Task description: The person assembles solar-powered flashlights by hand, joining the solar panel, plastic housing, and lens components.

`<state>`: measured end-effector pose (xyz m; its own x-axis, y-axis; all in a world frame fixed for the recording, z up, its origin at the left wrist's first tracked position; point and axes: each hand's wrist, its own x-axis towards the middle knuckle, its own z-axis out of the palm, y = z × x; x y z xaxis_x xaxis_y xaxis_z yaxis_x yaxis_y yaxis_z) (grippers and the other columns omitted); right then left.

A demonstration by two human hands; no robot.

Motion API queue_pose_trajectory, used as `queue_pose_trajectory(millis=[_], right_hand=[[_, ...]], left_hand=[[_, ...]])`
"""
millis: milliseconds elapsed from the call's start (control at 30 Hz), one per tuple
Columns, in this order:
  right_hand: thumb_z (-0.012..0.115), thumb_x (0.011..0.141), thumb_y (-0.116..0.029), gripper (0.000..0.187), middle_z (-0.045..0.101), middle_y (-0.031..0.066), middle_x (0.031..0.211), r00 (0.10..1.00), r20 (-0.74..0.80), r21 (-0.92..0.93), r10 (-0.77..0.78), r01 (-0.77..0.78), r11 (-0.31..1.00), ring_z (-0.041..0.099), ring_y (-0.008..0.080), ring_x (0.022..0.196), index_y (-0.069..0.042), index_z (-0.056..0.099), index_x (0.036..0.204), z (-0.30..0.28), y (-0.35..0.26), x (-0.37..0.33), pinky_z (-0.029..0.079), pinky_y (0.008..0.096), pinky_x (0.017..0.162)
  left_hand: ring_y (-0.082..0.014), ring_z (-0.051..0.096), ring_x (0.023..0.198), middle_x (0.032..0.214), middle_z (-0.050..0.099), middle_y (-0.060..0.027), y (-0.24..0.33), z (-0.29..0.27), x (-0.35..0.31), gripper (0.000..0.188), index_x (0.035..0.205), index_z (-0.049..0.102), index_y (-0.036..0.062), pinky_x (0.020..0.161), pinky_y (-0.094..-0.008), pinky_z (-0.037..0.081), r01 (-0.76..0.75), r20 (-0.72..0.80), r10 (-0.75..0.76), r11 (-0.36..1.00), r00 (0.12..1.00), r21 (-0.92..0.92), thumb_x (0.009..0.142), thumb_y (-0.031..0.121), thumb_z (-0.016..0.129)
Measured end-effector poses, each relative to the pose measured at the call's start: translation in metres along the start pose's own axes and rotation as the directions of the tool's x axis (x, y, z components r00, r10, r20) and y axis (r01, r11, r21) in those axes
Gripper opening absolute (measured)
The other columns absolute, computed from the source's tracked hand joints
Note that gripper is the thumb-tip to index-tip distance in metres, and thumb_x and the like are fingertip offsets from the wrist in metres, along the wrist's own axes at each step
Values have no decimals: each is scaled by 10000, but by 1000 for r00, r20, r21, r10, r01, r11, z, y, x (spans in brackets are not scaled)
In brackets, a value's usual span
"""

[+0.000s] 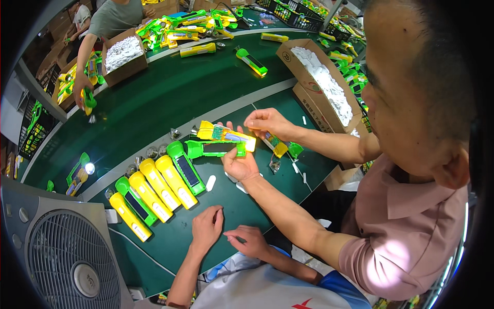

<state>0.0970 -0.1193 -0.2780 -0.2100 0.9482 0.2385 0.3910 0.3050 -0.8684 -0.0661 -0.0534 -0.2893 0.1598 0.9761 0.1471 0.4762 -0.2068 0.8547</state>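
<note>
- Green worktop (175,226) spreads beneath my arms, along the near side of a curved green conveyor (154,98).
- My left hand (206,227) carries nothing that I can see: its grip is slack, fingers loosely bent. Whether it rests on the surface or floats just over it, I cannot tell.
- My right hand (248,241) looks equally unburdened, fingers half curled toward the left one, near it but apart.
- Beyond my left fingers lies a white oval piece (211,183); past it, to the left, a row of yellow and green torches (161,184) lies slantwise, side by side.
- Ahead of me, to the right, a co-worker's hand (241,166) supports an opened torch (211,131), wiring and board exposed; their other hand (267,121) is just beside it.
- I judge the step in hand to be the co-worker's, work on that torch's insides, with my own hands idle.
- Any move of mine would, I think, call for spreading the left fingers and reaching leftward to the row, clear of the co-worker's forearm.
- Farther out, a carton of white pieces (321,82) stands at right, a grey fan (72,252) at left.
</note>
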Motion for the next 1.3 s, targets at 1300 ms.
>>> queue_pose_trajectory(millis=[1300], right_hand=[[715, 851, -23, 142, 649, 77, 715, 1000, -12, -26, 25, -25, 999, 639, 239, 637, -57, 727, 989, 13, 3, -3, 504, 345, 578]], left_hand=[[-306, 667, 639, 790, 687, -148, 0, -2, 1, 119, 988, 709, 28, 584, -391, 518, 8, 29, -7, 1000, 1000, -16, 914, 100, 650]])
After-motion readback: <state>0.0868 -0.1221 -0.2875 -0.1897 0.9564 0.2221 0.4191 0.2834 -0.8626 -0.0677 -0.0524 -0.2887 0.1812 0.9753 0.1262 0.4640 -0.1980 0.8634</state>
